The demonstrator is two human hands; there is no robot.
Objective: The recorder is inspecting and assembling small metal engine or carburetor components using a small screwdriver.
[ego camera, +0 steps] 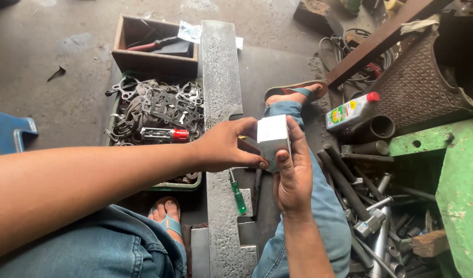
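Concrete floor (66,103), grey and stained, spreads under a person who sits low with both denim-clad legs out, a blue-strapped sandal on each foot. Between the legs lies a long grey metal plate (221,77) with a pitted face, and a green-handled screwdriver (237,191) rests on it just below the hands. Both hands meet over the plate around a small white cardboard box (271,138): the left hand (225,146) comes in from the left with fingers curled onto the box's near side and thumb low at its bottom edge, while the right hand (293,172) rises from below, thumb pressed on the front face and fingers wrapped behind. The box sits upright, held clear of the plate. To the left, a green tray (177,184) is heaped with dark flat gaskets (162,105), and a silver cylinder with a red cap (164,135) lies across them. Beyond the tray stands an open wooden box (154,59) holding red-handled pliers (151,45). To the right, a white oil bottle with a red cap (352,110) lies tilted beside a dark pipe, near a pile of steel sockets and bars (370,206), and a green-painted metal frame (452,175) fills the right edge.
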